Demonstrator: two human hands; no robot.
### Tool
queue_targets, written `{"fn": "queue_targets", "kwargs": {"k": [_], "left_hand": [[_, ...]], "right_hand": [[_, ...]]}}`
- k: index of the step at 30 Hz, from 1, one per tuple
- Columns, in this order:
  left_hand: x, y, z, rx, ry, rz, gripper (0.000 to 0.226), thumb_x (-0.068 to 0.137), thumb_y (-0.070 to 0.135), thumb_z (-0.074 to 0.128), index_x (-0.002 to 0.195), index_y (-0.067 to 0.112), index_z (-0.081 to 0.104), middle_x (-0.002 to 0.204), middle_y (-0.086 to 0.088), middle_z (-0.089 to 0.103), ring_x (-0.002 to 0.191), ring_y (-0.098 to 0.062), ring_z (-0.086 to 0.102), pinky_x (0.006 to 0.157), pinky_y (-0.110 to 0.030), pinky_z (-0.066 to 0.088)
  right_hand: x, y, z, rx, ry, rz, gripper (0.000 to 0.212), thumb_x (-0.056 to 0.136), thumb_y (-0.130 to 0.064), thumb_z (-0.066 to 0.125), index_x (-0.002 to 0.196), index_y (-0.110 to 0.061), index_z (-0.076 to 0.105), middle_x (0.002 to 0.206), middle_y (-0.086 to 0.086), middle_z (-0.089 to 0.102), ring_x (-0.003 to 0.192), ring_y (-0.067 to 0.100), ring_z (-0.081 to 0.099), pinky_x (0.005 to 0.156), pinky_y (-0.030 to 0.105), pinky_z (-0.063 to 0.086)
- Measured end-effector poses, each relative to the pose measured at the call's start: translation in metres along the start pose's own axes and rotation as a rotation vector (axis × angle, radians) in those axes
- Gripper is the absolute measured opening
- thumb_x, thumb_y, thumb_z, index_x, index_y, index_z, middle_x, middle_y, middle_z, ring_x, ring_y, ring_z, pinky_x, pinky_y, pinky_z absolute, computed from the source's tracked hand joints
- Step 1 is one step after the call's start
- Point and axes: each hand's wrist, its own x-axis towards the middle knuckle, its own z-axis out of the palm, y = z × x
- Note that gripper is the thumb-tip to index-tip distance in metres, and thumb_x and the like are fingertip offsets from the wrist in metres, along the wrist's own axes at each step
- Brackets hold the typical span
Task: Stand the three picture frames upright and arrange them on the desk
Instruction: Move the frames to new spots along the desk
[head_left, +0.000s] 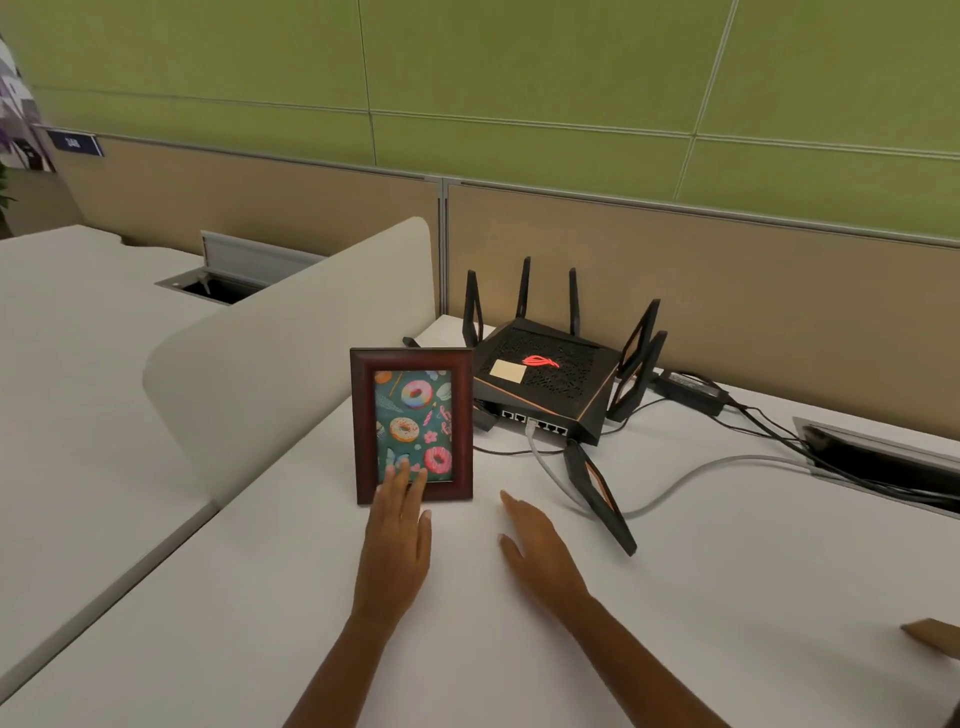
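A dark red wooden picture frame (413, 358) with a doughnut print stands upright on the white desk (727, 597), left of centre. My left hand (397, 535) lies flat in front of it, fingers apart, fingertips touching the frame's lower edge and glass. My right hand (535, 545) hovers open over the desk just to the right of the frame, touching nothing. A tan corner of another object (932, 636) shows at the right edge; I cannot tell what it is. No other frame is in view.
A black router (550, 379) with several antennas sits right behind the frame, with cables (691, 478) running right to a cable hatch (883, 457). A curved beige divider (291, 358) borders the desk on the left. Tan partition panels stand at the back.
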Motion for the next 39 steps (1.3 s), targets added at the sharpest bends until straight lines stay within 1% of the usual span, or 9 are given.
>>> {"fn": "queue_targets", "kwargs": {"k": [2, 6, 10, 15, 20, 29, 33, 36, 39], "left_hand": [[-0.006, 0.011, 0.005, 0.01, -0.027, 0.012, 0.038, 0.089, 0.011, 0.044, 0.123, -0.004, 0.051, 0.131, -0.026, 0.053, 0.124, -0.046, 0.044, 0.094, -0.057, 0.042], [-0.014, 0.033, 0.008, 0.023, -0.064, 0.07, 0.041, 0.096, 0.019, 0.032, 0.12, -0.006, 0.054, 0.127, -0.026, 0.056, 0.12, -0.047, 0.048, 0.092, -0.056, 0.043], [-0.014, 0.059, 0.017, -0.05, -0.033, 0.047, 0.04, 0.086, 0.001, 0.056, 0.125, -0.004, 0.05, 0.135, -0.024, 0.049, 0.129, -0.041, 0.041, 0.102, -0.043, 0.032], [-0.015, 0.113, 0.027, -0.138, -0.046, 0.055, 0.042, 0.093, 0.009, 0.047, 0.133, 0.004, 0.041, 0.146, -0.016, 0.037, 0.14, -0.03, 0.027, 0.108, -0.029, 0.02], [-0.017, 0.183, 0.037, -0.249, -0.092, 0.064, 0.044, 0.096, 0.014, 0.039, 0.139, 0.008, 0.032, 0.152, -0.012, 0.027, 0.143, -0.023, 0.018, 0.114, -0.03, 0.02], [-0.04, 0.296, 0.056, -0.423, -0.174, 0.15, 0.045, 0.097, 0.018, 0.036, 0.141, 0.011, 0.026, 0.153, -0.007, 0.025, 0.144, -0.018, 0.015, 0.116, -0.029, 0.016], [-0.061, 0.331, 0.078, -0.416, -0.31, 0.142, 0.05, 0.098, 0.026, 0.033, 0.144, 0.014, 0.017, 0.156, -0.003, 0.017, 0.145, -0.015, 0.009, 0.117, -0.029, 0.011], [-0.077, 0.35, 0.096, -0.411, -0.442, 0.106, 0.053, 0.098, 0.031, 0.033, 0.145, 0.017, 0.012, 0.157, -0.002, 0.013, 0.145, -0.015, 0.008, 0.117, -0.03, 0.01], [-0.095, 0.365, 0.111, -0.45, -0.53, 0.046, 0.055, 0.097, 0.033, 0.036, 0.145, 0.018, 0.013, 0.156, -0.002, 0.016, 0.144, -0.017, 0.014, 0.116, -0.032, 0.015]], "right_hand": [[-0.014, 0.006, -0.001, -0.06, -0.004, -0.013, 0.05, 0.096, -0.021, 0.036, 0.143, -0.022, 0.019, 0.154, -0.001, 0.022, 0.142, 0.012, 0.018, 0.116, 0.026, 0.012], [-0.038, 0.016, -0.011, -0.097, -0.01, -0.025, 0.048, 0.097, -0.021, 0.034, 0.143, -0.023, 0.021, 0.155, -0.002, 0.021, 0.142, 0.011, 0.017, 0.116, 0.025, 0.013], [-0.06, 0.024, -0.037, -0.14, 0.072, -0.055, 0.046, 0.097, -0.023, 0.035, 0.141, -0.022, 0.025, 0.154, -0.001, 0.023, 0.142, 0.012, 0.017, 0.116, 0.026, 0.014], [-0.086, 0.025, -0.096, -0.175, 0.219, -0.068, 0.045, 0.096, -0.025, 0.037, 0.14, -0.021, 0.028, 0.153, 0.002, 0.027, 0.143, 0.016, 0.019, 0.117, 0.031, 0.015], [-0.125, 0.031, -0.168, -0.165, 0.345, -0.087, 0.046, 0.096, -0.025, 0.039, 0.14, -0.022, 0.028, 0.152, 0.003, 0.028, 0.143, 0.016, 0.017, 0.117, 0.03, 0.013], [-0.215, 0.071, -0.284, -0.118, 0.709, -0.091, 0.041, 0.091, -0.009, 0.049, 0.131, -0.007, 0.042, 0.136, 0.014, 0.046, 0.131, 0.026, 0.036, 0.107, 0.019, 0.022], [-0.251, 0.107, -0.311, -0.055, 0.796, -0.001, 0.042, 0.092, -0.011, 0.048, 0.133, -0.007, 0.04, 0.138, 0.015, 0.043, 0.132, 0.025, 0.035, 0.112, 0.035, 0.028], [-0.271, 0.135, -0.318, -0.012, 0.847, 0.069, 0.044, 0.092, -0.011, 0.048, 0.134, -0.007, 0.037, 0.139, 0.016, 0.041, 0.131, 0.025, 0.036, 0.107, 0.028, 0.027], [-0.287, 0.166, -0.319, 0.028, 0.844, 0.159, 0.048, 0.091, -0.012, 0.05, 0.136, -0.007, 0.033, 0.141, 0.017, 0.038, 0.131, 0.026, 0.035, 0.107, 0.031, 0.03]]}}
